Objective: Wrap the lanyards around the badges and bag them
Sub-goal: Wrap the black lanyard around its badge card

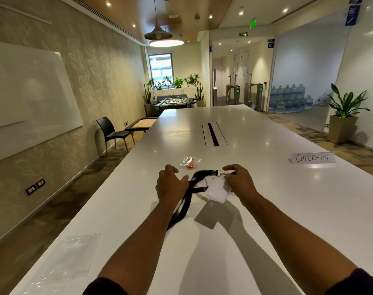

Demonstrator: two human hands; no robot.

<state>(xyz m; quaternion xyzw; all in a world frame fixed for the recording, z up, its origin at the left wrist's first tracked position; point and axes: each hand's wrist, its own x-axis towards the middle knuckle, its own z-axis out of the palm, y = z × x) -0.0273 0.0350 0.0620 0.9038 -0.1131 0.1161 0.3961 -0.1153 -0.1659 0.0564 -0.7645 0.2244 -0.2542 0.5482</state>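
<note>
A white badge is lifted slightly above the long white table, casting a shadow below it. My right hand pinches the badge at its top corner by the metal clip. A black lanyard runs from the clip, across the badge and down toward me in a loop. My left hand grips the strap just left of the badge, fingers curled round it. A small clear bag with an orange lanyard inside lies just beyond my hands.
Several empty clear plastic bags lie at the near left edge of the table. A white folded "CHECK-IN" sign stands at the right. A cable slot sits in the table's middle. A black chair stands off the left side.
</note>
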